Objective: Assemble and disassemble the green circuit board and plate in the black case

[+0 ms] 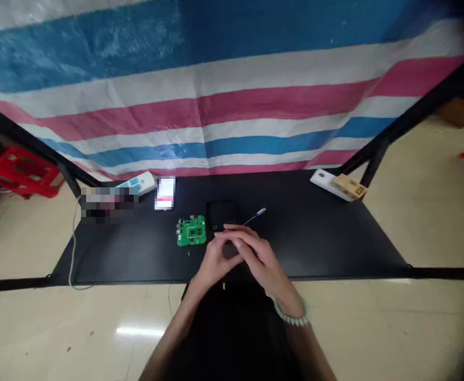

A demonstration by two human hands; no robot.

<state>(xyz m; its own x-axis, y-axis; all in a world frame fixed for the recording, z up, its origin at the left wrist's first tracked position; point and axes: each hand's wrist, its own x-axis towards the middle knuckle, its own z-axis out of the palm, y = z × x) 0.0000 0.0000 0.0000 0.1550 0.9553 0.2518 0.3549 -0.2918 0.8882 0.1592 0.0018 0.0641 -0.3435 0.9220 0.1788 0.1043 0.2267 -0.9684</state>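
Both my hands meet over the near middle of a black table (315,233). My left hand (215,263) and my right hand (255,256) have their fingers curled around a small dark part (230,250) held between them; its shape is hard to make out. A green circuit board (191,230) lies flat just left of my hands. A black square casing (220,214) rests behind them. A thin screwdriver with a blue handle (255,215) lies to the right of the casing. A pale bead bracelet (293,316) circles my right wrist.
A white power strip (140,183) and a small white device (164,193) lie at the back left, with a cable (73,248) hanging over the left edge. A white block with a cardboard box (348,186) sits back right. Striped tarp hangs behind. A red crate (17,170) stands far left.
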